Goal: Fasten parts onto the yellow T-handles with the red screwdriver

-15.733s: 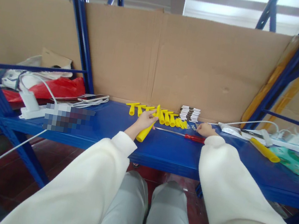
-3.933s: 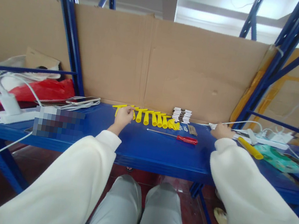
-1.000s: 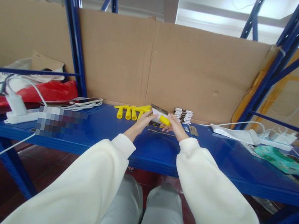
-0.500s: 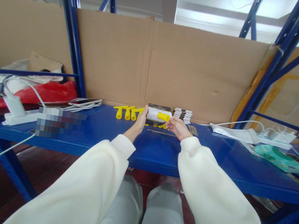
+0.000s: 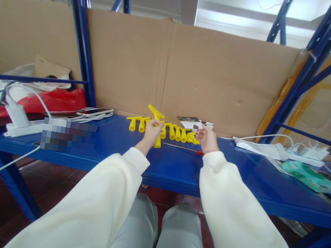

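My left hand point(image 5: 152, 131) is closed around a yellow T-shaped plastic tool point(image 5: 155, 112), whose wide head points up and away and whose handle end shows below the fingers. My right hand point(image 5: 207, 139) is raised at the right end of the row, fingers pinched together; a small white and dark piece shows at the fingertips, too small to name. Behind and left of it lies a black and white box point(image 5: 187, 121). Several similar yellow tools point(image 5: 172, 133) stand in a row on the shelf, and a pile of small yellow pieces point(image 5: 193, 138) lies at its right.
A thin screwdriver point(image 5: 180, 147) with a red handle lies in front of the row on the blue shelf point(image 5: 171, 163). Cardboard point(image 5: 218, 73) closes the back. At left are cables, a power strip point(image 5: 21, 128) and a red bag point(image 5: 48, 102); at right, a green packet point(image 5: 307, 175).
The box has left my left hand and now lies at the back. The yellow tool has passed from my right hand to my left. My right hand has moved slightly right.
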`<state>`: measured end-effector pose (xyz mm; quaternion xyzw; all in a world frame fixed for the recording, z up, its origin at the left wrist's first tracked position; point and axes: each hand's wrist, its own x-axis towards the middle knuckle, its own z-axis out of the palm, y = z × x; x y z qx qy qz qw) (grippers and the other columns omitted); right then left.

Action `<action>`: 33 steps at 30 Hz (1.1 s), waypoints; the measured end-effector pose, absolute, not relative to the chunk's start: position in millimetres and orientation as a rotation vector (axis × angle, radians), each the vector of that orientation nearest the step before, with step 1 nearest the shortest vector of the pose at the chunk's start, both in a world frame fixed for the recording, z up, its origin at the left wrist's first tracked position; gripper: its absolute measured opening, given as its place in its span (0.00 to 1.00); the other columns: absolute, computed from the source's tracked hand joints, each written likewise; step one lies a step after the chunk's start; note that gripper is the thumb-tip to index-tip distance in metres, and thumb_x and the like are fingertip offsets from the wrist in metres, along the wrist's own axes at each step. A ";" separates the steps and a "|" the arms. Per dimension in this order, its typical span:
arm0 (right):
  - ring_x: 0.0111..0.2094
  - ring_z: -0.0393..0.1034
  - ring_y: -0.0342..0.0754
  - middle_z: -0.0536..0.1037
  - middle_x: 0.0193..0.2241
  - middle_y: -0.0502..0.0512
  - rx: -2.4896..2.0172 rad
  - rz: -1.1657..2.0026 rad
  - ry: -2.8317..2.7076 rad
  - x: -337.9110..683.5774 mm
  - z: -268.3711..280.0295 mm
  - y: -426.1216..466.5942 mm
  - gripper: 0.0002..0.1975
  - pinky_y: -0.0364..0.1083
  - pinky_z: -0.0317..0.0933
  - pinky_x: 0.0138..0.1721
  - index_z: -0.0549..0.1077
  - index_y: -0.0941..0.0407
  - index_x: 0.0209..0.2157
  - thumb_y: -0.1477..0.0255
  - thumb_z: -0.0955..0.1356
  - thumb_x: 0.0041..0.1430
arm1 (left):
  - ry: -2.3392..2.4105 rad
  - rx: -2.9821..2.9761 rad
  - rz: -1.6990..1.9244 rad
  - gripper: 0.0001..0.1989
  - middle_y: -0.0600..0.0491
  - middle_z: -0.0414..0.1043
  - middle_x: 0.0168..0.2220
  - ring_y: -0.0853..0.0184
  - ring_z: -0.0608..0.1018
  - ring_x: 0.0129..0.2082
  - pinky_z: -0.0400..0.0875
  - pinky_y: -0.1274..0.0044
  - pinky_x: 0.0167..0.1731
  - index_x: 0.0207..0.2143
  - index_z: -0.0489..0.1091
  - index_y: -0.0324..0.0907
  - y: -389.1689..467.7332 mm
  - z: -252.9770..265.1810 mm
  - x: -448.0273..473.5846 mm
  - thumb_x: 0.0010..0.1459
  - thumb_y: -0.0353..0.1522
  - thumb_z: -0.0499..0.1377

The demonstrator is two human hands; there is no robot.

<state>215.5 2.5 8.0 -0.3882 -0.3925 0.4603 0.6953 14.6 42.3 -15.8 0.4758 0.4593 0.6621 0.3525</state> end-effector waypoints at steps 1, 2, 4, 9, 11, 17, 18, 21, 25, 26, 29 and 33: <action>0.16 0.61 0.39 0.68 0.15 0.45 -0.873 1.010 -0.835 216.9 8.2 3.3 0.11 0.38 0.56 0.19 0.64 0.54 0.25 0.74 0.67 0.61 | 1.195 1.237 1.706 0.09 0.59 0.69 0.27 0.72 0.74 0.22 0.68 0.80 0.27 0.28 0.64 0.44 42.0 -16.0 14.9 0.51 0.31 0.64; 0.16 0.60 0.39 0.68 0.15 0.46 -0.882 0.992 -0.791 218.3 8.3 3.8 0.11 0.37 0.55 0.18 0.64 0.54 0.25 0.76 0.66 0.61 | 1.199 1.245 1.697 0.08 0.58 0.71 0.29 0.73 0.73 0.21 0.69 0.79 0.27 0.31 0.66 0.43 41.6 -16.2 15.2 0.50 0.29 0.64; 0.15 0.59 0.38 0.69 0.15 0.46 -0.909 0.957 -0.711 220.7 8.5 4.1 0.10 0.36 0.54 0.16 0.64 0.55 0.25 0.79 0.64 0.61 | 1.204 1.251 1.670 0.12 0.56 0.74 0.34 0.73 0.74 0.20 0.72 0.77 0.28 0.39 0.70 0.42 40.5 -16.2 15.2 0.50 0.27 0.63; 0.14 0.59 0.37 0.72 0.17 0.45 -0.979 0.874 -0.615 227.7 8.2 5.8 0.09 0.35 0.51 0.14 0.63 0.54 0.28 0.81 0.64 0.58 | 1.224 1.223 1.586 0.26 0.53 0.74 0.37 0.71 0.75 0.19 0.71 0.77 0.24 0.57 0.68 0.43 38.1 -15.6 15.6 0.55 0.27 0.63; 0.14 0.60 0.37 0.72 0.17 0.44 -0.985 0.846 -0.599 230.8 7.4 7.4 0.08 0.35 0.52 0.14 0.64 0.53 0.29 0.80 0.65 0.59 | 1.236 1.221 1.558 0.28 0.52 0.74 0.37 0.71 0.76 0.20 0.71 0.78 0.22 0.59 0.66 0.43 37.0 -15.1 16.0 0.56 0.26 0.62; 0.14 0.60 0.36 0.71 0.16 0.44 -0.989 0.806 -0.633 239.1 3.4 13.6 0.08 0.34 0.51 0.13 0.64 0.54 0.28 0.78 0.67 0.59 | 1.253 1.228 1.516 0.27 0.53 0.75 0.34 0.71 0.75 0.18 0.71 0.79 0.20 0.59 0.66 0.42 33.0 -13.3 16.7 0.56 0.26 0.62; 0.14 0.60 0.36 0.71 0.16 0.44 -0.995 0.796 -0.642 241.2 2.9 15.2 0.09 0.34 0.51 0.13 0.65 0.54 0.28 0.78 0.68 0.59 | 1.250 1.228 1.515 0.27 0.54 0.75 0.33 0.72 0.75 0.17 0.71 0.79 0.20 0.59 0.66 0.42 32.6 -13.2 16.8 0.56 0.26 0.62; 0.13 0.60 0.37 0.70 0.16 0.44 -1.019 0.762 -0.662 249.9 3.1 21.9 0.10 0.35 0.51 0.12 0.65 0.54 0.27 0.77 0.70 0.56 | 1.248 1.236 1.504 0.27 0.56 0.74 0.32 0.73 0.73 0.17 0.70 0.81 0.19 0.58 0.65 0.43 32.0 -13.8 17.8 0.55 0.25 0.61; 0.13 0.60 0.38 0.68 0.14 0.43 -1.041 0.724 -0.663 262.8 9.6 31.5 0.11 0.35 0.51 0.12 0.64 0.53 0.26 0.79 0.68 0.56 | 1.254 1.264 1.478 0.27 0.55 0.74 0.35 0.73 0.73 0.17 0.70 0.79 0.21 0.58 0.66 0.41 30.3 -14.7 19.7 0.55 0.24 0.61; 0.13 0.59 0.38 0.68 0.14 0.43 -1.047 0.719 -0.664 265.4 12.3 33.4 0.10 0.35 0.51 0.12 0.64 0.54 0.26 0.80 0.68 0.56 | 1.259 1.272 1.472 0.27 0.54 0.74 0.35 0.73 0.73 0.16 0.70 0.79 0.21 0.59 0.66 0.41 29.5 -14.7 20.2 0.55 0.23 0.60; 0.13 0.58 0.37 0.69 0.15 0.44 -1.081 0.715 -0.663 272.3 22.1 37.9 0.11 0.35 0.50 0.12 0.65 0.54 0.26 0.82 0.65 0.58 | 1.262 1.289 1.459 0.27 0.55 0.73 0.33 0.73 0.73 0.16 0.68 0.79 0.19 0.59 0.65 0.39 26.6 -14.2 21.9 0.56 0.22 0.57; 0.14 0.58 0.38 0.70 0.16 0.45 -1.089 0.711 -0.697 282.5 37.7 44.8 0.10 0.36 0.49 0.13 0.66 0.54 0.27 0.82 0.66 0.58 | 1.227 1.292 1.437 0.28 0.56 0.73 0.31 0.70 0.75 0.17 0.70 0.78 0.20 0.59 0.65 0.41 25.5 -15.0 23.0 0.55 0.23 0.58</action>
